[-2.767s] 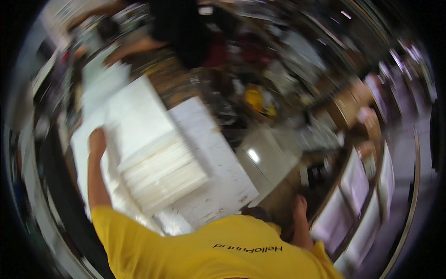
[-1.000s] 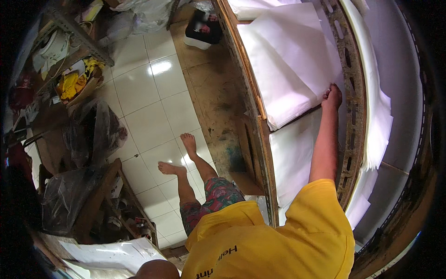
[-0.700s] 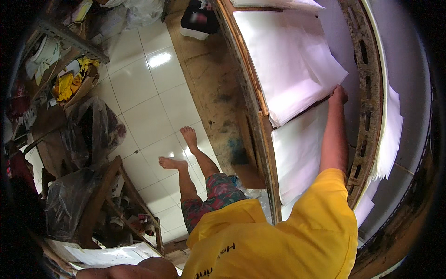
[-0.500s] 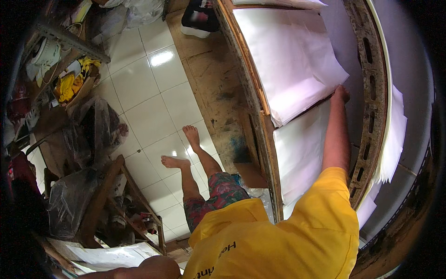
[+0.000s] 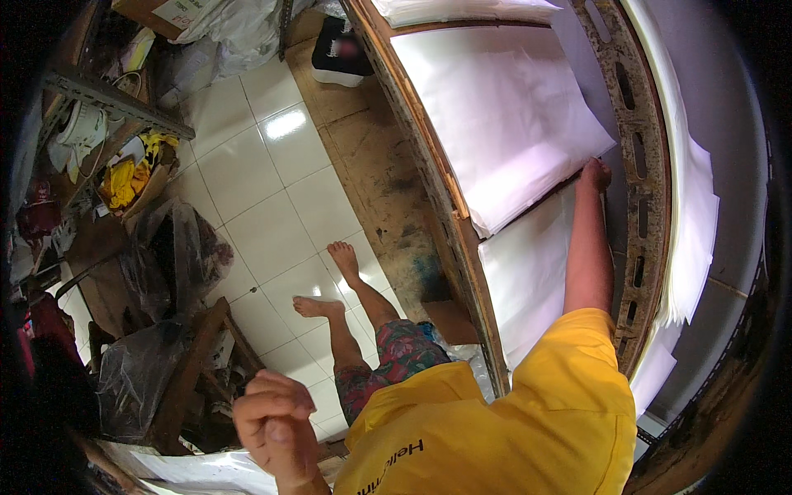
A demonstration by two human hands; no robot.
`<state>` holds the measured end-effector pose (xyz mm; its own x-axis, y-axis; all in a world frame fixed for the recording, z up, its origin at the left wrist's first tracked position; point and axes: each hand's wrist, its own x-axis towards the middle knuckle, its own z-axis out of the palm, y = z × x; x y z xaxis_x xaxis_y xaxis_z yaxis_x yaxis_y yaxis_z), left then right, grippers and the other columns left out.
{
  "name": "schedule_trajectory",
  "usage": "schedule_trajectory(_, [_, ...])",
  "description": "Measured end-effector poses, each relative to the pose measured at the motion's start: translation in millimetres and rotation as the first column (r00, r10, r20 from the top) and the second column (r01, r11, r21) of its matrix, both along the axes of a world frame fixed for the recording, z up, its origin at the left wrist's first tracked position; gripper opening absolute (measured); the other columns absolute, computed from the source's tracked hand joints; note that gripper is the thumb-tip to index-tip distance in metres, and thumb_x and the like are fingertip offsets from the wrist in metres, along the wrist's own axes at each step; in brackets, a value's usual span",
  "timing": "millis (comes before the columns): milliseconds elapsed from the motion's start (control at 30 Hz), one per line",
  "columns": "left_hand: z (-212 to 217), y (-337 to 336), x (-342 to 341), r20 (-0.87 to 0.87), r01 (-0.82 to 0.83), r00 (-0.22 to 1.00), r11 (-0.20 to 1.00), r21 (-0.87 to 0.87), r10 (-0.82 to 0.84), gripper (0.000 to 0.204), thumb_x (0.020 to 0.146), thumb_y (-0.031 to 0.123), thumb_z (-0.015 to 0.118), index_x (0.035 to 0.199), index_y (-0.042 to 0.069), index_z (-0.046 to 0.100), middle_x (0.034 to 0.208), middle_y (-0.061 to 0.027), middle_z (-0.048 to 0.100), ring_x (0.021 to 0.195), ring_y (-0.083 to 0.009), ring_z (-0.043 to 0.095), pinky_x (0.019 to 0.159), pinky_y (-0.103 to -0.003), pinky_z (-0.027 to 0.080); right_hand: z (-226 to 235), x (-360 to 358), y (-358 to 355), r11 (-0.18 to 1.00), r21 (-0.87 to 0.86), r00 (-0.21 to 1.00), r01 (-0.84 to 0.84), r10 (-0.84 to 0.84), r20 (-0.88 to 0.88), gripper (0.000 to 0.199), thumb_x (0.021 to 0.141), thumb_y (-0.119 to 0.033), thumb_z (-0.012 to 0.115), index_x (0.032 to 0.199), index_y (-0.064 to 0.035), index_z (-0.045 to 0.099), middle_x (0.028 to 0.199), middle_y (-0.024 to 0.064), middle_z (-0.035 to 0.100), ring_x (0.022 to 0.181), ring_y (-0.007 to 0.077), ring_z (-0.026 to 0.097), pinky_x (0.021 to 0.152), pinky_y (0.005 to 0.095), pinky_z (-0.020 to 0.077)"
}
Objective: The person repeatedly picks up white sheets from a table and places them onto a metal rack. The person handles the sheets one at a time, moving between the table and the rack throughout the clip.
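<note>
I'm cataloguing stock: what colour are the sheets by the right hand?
The sheets look white, tinged lilac; the head view shows them best.

Glossy pale tiles [image 5: 268, 223] cover the floor, reflecting a bright patch of light [image 5: 285, 124]. A stained brown surface [image 5: 363, 177] borders them, beside wood-edged shelving [image 5: 485, 322] with a worn, slotted metal strip [image 5: 629, 120]. A greyish wall [image 5: 726, 107] shows at right; a dark wooden frame [image 5: 192, 371] stands left.
</note>
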<state>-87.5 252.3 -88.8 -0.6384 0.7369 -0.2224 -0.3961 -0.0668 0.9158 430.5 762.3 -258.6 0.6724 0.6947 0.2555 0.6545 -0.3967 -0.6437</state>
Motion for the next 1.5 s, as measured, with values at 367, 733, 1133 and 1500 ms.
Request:
schedule_trajectory(367, [0,-73,18,0.101,0.049,0.995,0.960,-0.275,-0.022,0.017,0.092,-0.004,0.054,0.109,-0.002,0.059,0.097,-0.0077,0.057,0.087,-0.0132,0.056,0.078,-0.025,0.045,-10,-8,-18,0.947,0.072,0.911,-0.313,0.278,0.306,0.032,0.093,-0.019,0.058,0.114,0.0031,0.065,0.116,0.0203,0.066,0.104,0.0310,0.065,0.089,0.0416,0.0517])
schedule_trajectory(733, [69,-198,26,-0.448,-0.370,0.858,0.908,-0.195,0.253,0.015,0.094,0.006,0.059,0.107,0.002,0.065,0.095,-0.0093,0.062,0.086,-0.0197,0.061,0.073,-0.031,0.048,31,-390,-267,0.306,0.167,0.223,-0.937,0.894,-0.388,0.024,0.099,-0.011,0.053,0.119,0.0007,0.061,0.107,0.0104,0.062,0.089,0.0208,0.060,0.079,0.0314,0.0510])
schedule_trajectory(1133, [125,-445,56,-0.789,-0.987,0.155,0.060,-0.149,0.594,0.013,0.093,0.005,0.061,0.104,0.001,0.067,0.071,-0.0084,0.063,0.057,-0.0102,0.049,0.054,-0.025,0.041,-15,-528,-524,-0.530,0.015,-0.344,-0.848,0.527,-0.777,0.011,0.099,-0.014,0.051,0.094,-0.0071,0.057,0.077,0.0020,0.056,0.057,0.0085,0.048,0.049,0.0254,0.0384])
schedule_trajectory(1500, [106,-516,88,-0.876,-0.973,0.013,-0.195,-0.121,0.482,0.012,0.092,0.004,0.064,0.102,-0.002,0.066,0.083,-0.0108,0.065,0.065,-0.0153,0.059,0.059,-0.027,0.047,-53,-464,-457,-0.678,-0.561,-0.119,-0.474,0.681,-0.723,0.026,0.095,-0.021,0.053,0.110,0.0003,0.057,0.090,0.0131,0.064,0.069,0.0220,0.066,0.050,0.0335,0.0466])
